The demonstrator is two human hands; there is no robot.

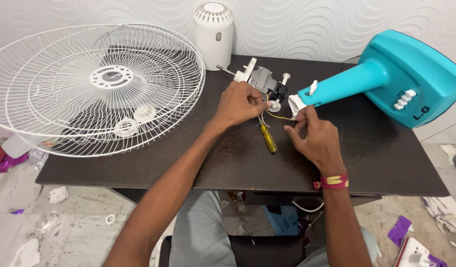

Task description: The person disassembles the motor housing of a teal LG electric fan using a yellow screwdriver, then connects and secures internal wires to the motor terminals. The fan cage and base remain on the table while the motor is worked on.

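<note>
A bare fan motor (264, 80) with white and black fittings lies at the far middle of the dark table (376, 163). My left hand (239, 103) pinches its near end with closed fingers. My right hand (317, 138) holds thin yellow wires (280, 117) that run from the motor toward the white neck of the turquoise fan stand (386, 79), which lies on its side at the right. A yellow-handled screwdriver (268, 138) rests on the table between my hands.
Two stacked white wire fan guards (97, 86) cover the table's left half and overhang its edge. A white motor cover (214, 34) stands by the back wall. Scraps of paper and purple foil litter the floor around the table.
</note>
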